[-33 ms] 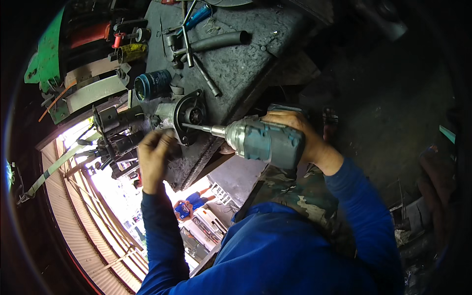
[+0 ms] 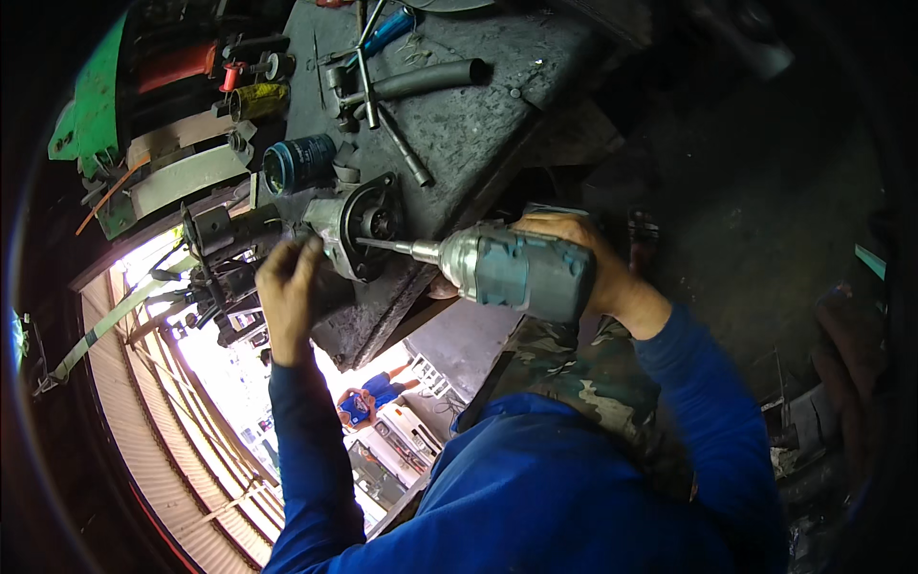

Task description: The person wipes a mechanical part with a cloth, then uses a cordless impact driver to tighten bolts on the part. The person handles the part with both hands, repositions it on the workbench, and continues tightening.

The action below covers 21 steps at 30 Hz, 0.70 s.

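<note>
My right hand point(image 2: 598, 258) is wrapped round a teal and black cordless impact driver point(image 2: 521, 273). Its long thin bit point(image 2: 387, 246) points left, with the tip at the flange of a metal starter motor point(image 2: 335, 225); whether it sits on a screw is too small to tell. The motor lies at the bench's edge, its open round nose toward the driver. My left hand point(image 2: 287, 287) is beside the motor's housing, thumb and fingers curled close together. What they hold, if anything, is hidden.
On the dark workbench point(image 2: 459, 124) lie a T-shaped wrench point(image 2: 368, 91), a grey tube point(image 2: 430, 79) and a socket bar point(image 2: 406, 153). A blue can point(image 2: 298, 165) stands behind the motor. Metal parts crowd the left; a person in blue point(image 2: 359, 407) is in the background.
My left hand has shifted a little left and away from the motor's flange, along its housing. The impact driver stays at the flange, almost unmoved.
</note>
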### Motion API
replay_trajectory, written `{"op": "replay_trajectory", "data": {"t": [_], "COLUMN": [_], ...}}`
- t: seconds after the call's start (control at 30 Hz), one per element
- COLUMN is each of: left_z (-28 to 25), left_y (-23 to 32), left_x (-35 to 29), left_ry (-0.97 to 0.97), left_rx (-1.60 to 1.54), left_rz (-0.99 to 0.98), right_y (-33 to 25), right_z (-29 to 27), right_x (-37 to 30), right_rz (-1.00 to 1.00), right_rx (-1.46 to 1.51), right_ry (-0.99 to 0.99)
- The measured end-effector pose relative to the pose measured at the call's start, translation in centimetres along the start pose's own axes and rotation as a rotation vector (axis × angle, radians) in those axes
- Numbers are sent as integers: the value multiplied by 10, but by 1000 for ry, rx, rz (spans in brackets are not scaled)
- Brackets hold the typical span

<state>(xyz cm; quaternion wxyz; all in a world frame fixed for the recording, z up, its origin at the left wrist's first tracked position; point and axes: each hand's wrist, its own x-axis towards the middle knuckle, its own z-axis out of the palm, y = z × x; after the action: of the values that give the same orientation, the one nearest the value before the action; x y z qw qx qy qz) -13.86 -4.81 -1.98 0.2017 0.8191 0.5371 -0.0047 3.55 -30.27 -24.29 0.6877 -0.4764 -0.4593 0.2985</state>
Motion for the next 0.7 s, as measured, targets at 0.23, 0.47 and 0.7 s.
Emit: {"op": "replay_trajectory", "data": {"t": [0.23, 0.47, 0.7], "left_z": [53, 52, 56], "left_y": [-54, -76, -71], "left_x": [97, 102, 101], "left_ry": [-51, -30, -53], "left_rx": [225, 297, 230], "left_rz": [726, 658, 604], "right_y": [-16, -22, 3], "right_z": [26, 58, 56], "right_x": [-19, -36, -46], "right_rz": [183, 640, 156], "right_rx": [-70, 422, 47], "right_ry": [27, 5, 56]}}
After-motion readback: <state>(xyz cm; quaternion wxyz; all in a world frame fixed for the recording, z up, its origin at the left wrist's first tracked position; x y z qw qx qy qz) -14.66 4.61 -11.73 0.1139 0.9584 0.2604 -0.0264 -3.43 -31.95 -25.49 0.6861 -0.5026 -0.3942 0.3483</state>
